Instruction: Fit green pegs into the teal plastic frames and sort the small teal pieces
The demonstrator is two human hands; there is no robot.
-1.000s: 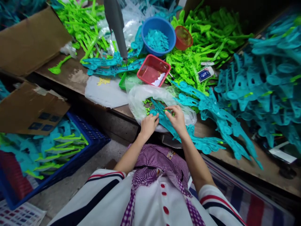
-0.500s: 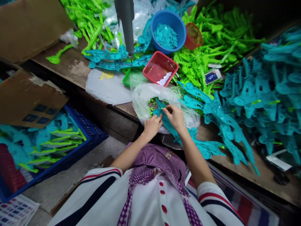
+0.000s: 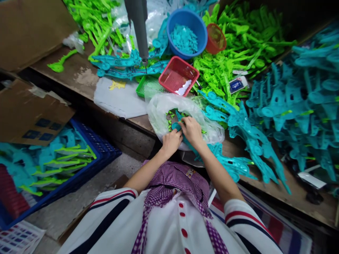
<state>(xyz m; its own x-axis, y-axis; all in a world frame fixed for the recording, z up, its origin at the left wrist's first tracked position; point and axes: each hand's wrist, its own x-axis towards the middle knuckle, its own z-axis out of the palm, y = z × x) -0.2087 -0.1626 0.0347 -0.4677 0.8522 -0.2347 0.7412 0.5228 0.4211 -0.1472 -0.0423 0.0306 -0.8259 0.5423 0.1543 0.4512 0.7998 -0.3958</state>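
Note:
My left hand [image 3: 172, 141] is closed on the near left edge of a turquoise plastic part [image 3: 176, 126], which lies over the opening of a clear plastic bag [image 3: 158, 106]. Bent over the same part, my right hand [image 3: 191, 131] has its fingertips pressed down close to the left thumb. Those fingertips hide whatever they may pinch. Small bright green pieces [image 3: 170, 121] lie inside the bag around the part's tip. The rest of the turquoise part runs beneath my right hand toward the lower right.
A grey electric screwdriver [image 3: 140, 33] hangs point down beyond the bag. Behind the bag stand a red basket [image 3: 162, 78], a green tray [image 3: 143, 92] and a blue bowl [image 3: 171, 42]. Turquoise parts [image 3: 286, 102] are heaped at right, green parts [image 3: 243, 38] behind. A blue crate [image 3: 103, 141] sits low left.
My right hand has shifted slightly left and down onto the turquoise part, covering more of it. The green bit seen at its fingertips is now hidden. My left hand stays nearly in place.

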